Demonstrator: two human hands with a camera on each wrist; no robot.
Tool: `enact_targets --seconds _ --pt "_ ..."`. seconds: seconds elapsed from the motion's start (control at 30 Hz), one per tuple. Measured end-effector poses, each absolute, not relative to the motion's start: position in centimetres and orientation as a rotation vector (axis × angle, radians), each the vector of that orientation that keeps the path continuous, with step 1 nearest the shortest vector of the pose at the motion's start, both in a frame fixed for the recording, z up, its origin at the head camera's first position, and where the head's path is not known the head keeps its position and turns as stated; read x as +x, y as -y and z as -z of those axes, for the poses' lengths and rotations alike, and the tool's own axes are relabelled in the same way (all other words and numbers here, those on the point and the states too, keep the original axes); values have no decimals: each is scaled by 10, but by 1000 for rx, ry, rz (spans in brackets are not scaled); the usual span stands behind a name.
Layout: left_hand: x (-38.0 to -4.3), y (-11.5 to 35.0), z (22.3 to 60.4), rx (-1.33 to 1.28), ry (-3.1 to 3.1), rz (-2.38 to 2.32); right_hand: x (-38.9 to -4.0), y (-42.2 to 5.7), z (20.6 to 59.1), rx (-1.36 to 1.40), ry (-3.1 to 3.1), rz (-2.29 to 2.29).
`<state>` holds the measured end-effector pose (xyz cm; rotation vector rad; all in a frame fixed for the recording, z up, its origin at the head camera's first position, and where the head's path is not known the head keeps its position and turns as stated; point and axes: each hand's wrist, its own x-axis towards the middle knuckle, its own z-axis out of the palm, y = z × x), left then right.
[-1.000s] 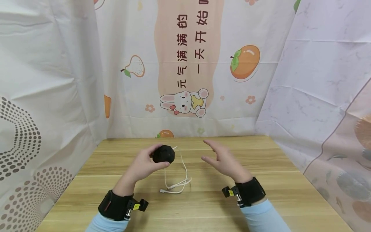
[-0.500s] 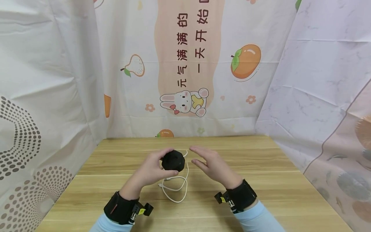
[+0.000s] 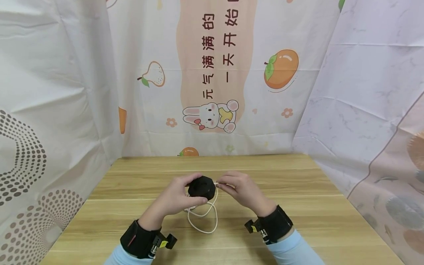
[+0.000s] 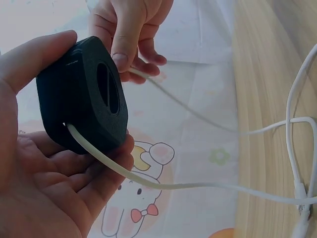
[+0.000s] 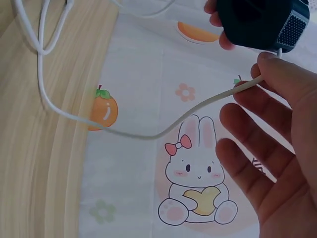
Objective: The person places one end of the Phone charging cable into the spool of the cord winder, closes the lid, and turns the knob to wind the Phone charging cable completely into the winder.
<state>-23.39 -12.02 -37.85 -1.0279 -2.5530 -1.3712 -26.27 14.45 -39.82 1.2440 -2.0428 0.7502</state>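
Observation:
My left hand (image 3: 172, 198) holds a black many-sided case (image 3: 202, 187) above the table, thumb on one side and fingers on the other. In the left wrist view the case (image 4: 64, 99) has an oval recess with a bar across it, and a white cable (image 4: 168, 186) leaves its side. My right hand (image 3: 243, 189) pinches the cable between thumb and forefinger, close to the case's right side; its other fingers are spread loosely in the right wrist view. From there the cable (image 5: 148, 137) hangs down in a curve. Below the case lies a cable loop.
The wooden table (image 3: 132, 184) stretches under both hands. Behind it hangs a printed curtain (image 3: 212, 73) with fruit and a rabbit. More curtains close off the left and right sides. Both wrists wear black straps (image 3: 275, 224) with small cameras.
My left hand has carried the case to the right. My right hand has come in from the right and now pinches the cable beside it. The cable loop has shifted along.

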Motion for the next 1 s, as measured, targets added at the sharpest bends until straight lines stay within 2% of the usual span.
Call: enact_targets --seconds 0.53,1.0 --pt "-233 131 372 -912 2499 1490 -266 -162 391 1127 2031 -775" --pt "-234 132 371 -917 2488 1510 -263 -165 389 1076 2113 -862"
